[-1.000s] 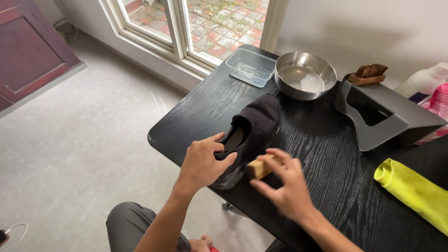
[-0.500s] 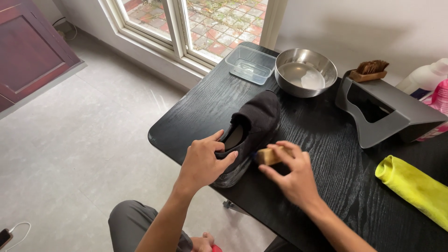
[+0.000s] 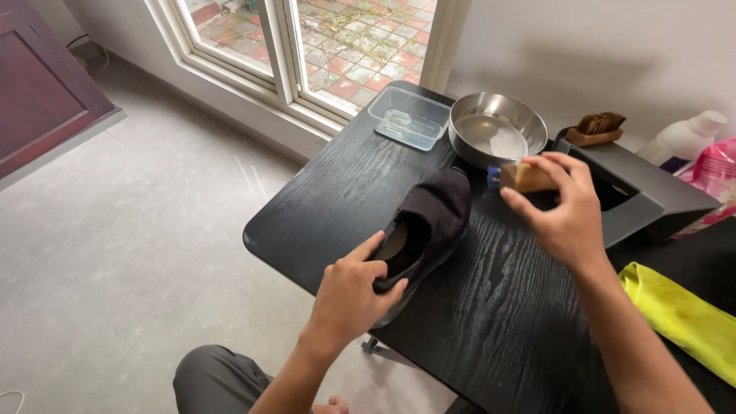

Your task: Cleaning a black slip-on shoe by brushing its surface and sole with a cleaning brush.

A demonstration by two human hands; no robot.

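- The black shoe (image 3: 424,222) lies on my black wood-grain bench (image 3: 337,188), toe pointing toward the window.
- My left hand (image 3: 354,295) grips its heel, thumb hooked into the opening.
- My right hand (image 3: 563,207) pinches a small wooden brush (image 3: 524,176) just beyond the toe, beside the steel bowl (image 3: 497,130).
- A clear plastic tub (image 3: 409,116) sits at the bench's far corner, near the bowl.
- To the right are a grey stand (image 3: 648,195) with a second brush (image 3: 595,127) on top, a white bottle (image 3: 682,139) and a yellow cloth (image 3: 678,314).
- The floor (image 3: 130,230) is pale grey tile; the white-framed window (image 3: 287,54) shows brick paving outside.
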